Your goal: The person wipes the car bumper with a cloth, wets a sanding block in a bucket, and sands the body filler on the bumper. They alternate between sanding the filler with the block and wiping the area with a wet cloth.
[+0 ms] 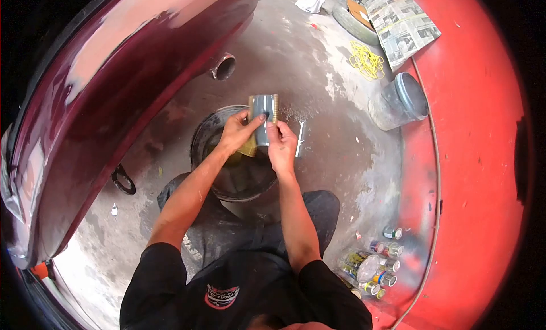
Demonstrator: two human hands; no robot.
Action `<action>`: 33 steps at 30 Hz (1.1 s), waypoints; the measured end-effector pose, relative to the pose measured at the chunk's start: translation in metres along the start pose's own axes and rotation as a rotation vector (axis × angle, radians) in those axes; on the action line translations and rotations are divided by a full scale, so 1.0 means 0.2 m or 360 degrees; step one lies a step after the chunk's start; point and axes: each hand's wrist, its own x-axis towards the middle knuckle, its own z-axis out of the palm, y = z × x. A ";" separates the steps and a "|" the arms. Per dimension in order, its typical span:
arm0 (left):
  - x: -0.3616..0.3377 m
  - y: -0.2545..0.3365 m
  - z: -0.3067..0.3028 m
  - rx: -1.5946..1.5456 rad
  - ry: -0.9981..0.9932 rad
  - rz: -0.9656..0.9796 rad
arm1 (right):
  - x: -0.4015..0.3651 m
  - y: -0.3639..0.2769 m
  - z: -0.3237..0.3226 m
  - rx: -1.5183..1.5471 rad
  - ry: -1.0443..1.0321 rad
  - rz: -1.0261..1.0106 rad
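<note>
From where I stood, the person sat low over a round black tub [245,192] on the stained floor [341,170], both hands raised above its rim. Between them was a small grey sheet [263,137] with tan, ridged edges, held upright in front of the tub's far side. The left hand [234,134] was closed on its left side, the thumb laid across the face. The right hand [282,143] pinched the lower right edge, thumb in front. A yellowish piece [248,147] hung just below the left hand; I couldn't tell whether it was joined to the sheet.

A dark red car panel [131,85] with pale patches loomed on the left, a short pipe [225,67] near its edge. Over to the right, a clear bucket [392,107] leaned towards the red wall [472,159], with a tangle of yellow cord [365,61] and some newspaper [402,27] beyond. Small cans [389,279] stood clustered near the person's right elbow.
</note>
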 end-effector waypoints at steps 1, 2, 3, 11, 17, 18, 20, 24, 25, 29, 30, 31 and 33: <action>0.01 0.00 0.00 -0.0026 0.0060 0.0004 | 0.02 0.03 -0.03 0.0267 -0.0009 0.0132; 0.02 0.01 0.00 -0.0052 0.0117 0.0008 | 0.03 0.06 -0.05 0.0533 -0.0016 0.0266; 0.01 0.03 0.00 0.0110 0.0138 0.0024 | 0.02 0.04 -0.05 0.0713 0.0031 0.0270; -0.05 0.13 0.07 0.0756 0.0858 0.1059 | -0.13 -0.11 0.07 -0.0260 0.0006 -0.0372; -0.06 0.08 -0.01 0.0527 0.0359 0.0857 | -0.17 0.02 0.16 0.0247 -0.0095 -0.0322; -0.04 0.05 -0.01 0.0511 0.0323 0.0875 | -0.15 0.04 0.17 0.0305 -0.0072 -0.0239; -0.01 -0.01 0.00 0.0285 0.0147 0.0821 | -0.11 0.05 0.17 0.0440 0.0033 -0.0111; -0.01 0.01 0.01 0.0070 -0.0110 0.0710 | -0.06 -0.04 0.09 0.0672 0.0076 0.0239; -0.01 -0.01 0.00 -0.0188 -0.0233 0.0584 | -0.04 -0.04 0.06 0.0727 -0.0049 0.0221; -0.03 0.05 -0.07 -0.0841 -0.0443 -0.0129 | 0.02 -0.08 -0.05 0.0347 -0.0293 0.0148; -0.03 0.09 -0.06 -0.0987 -0.0450 -0.0277 | 0.03 -0.10 -0.07 0.0251 -0.0326 0.0122; -0.04 0.12 -0.06 -0.1080 -0.0400 -0.0307 | 0.04 -0.11 -0.08 0.0211 -0.0352 0.0097; -0.06 0.18 -0.03 -0.1260 -0.0301 -0.0368 | 0.05 -0.14 -0.10 0.0134 -0.0400 0.0047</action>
